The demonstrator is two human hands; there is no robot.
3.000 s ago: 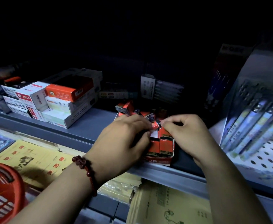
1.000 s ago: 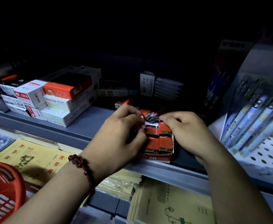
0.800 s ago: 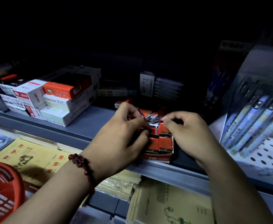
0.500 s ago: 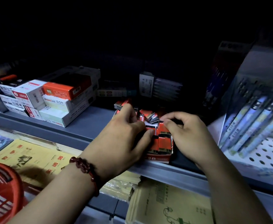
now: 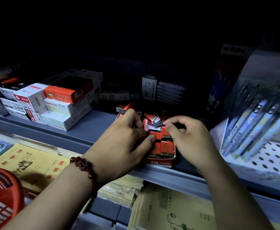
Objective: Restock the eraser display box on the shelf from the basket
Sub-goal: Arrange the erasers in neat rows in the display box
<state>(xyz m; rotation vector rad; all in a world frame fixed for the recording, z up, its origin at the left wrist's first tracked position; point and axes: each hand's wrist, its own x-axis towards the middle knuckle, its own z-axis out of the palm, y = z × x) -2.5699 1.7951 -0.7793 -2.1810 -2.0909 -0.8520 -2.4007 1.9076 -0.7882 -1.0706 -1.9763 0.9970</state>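
Note:
The red eraser display box, marked 2B on its front wall, stands at the front edge of the grey shelf. Red erasers stand packed in its front rows, and several lie loose at its back. My left hand is over the box's left side. Its thumb presses a front eraser, and its curled fingers hold a red eraser with a barcode. At the box's right side, my right hand pinches the top of an eraser between index finger and thumb. The red basket is at the bottom left.
Stacked white and orange stationery boxes sit on the shelf to the left. A white perforated rack with packaged pens stands at the right. Yellow exercise books lie on the lower shelf. The shelf's back is dark.
Both hands stayed at the box. My left hand's fingers have curled further back over the loose erasers, and the right hand's fingertips have shifted slightly on the right row.

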